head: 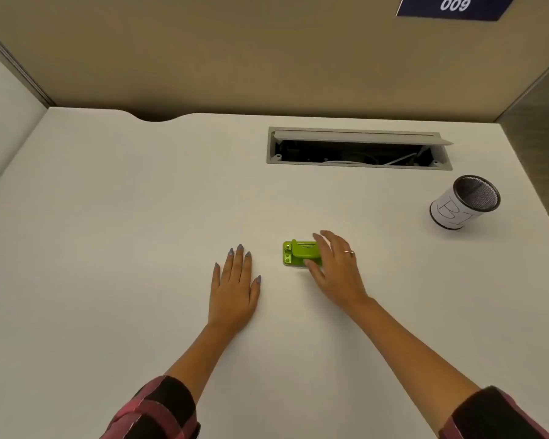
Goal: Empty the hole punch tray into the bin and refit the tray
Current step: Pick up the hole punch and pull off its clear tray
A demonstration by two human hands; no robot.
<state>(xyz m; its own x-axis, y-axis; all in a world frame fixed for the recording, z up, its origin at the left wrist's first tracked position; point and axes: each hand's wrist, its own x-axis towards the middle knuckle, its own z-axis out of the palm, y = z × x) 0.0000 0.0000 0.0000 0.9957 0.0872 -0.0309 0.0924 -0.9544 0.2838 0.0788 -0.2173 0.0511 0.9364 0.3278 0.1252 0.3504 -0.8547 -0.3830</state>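
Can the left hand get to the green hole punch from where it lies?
Probably yes: the left hand lies flat beside the hole punch with bare desk between; only the right hand covers the punch's far end.

Green hole punch (300,254) sits flat on the white desk (124,217), our landmark. Right hand (336,267) curls over its right end, fingers on the far side, thumb on the near edge. Left hand (235,289) lies flat, palm down, just left of the punch, not touching it. The mesh bin (463,202), paper-wrapped, stands well off to the punch's far right. Beyond the punch, the cable hatch (358,148) gapes open.
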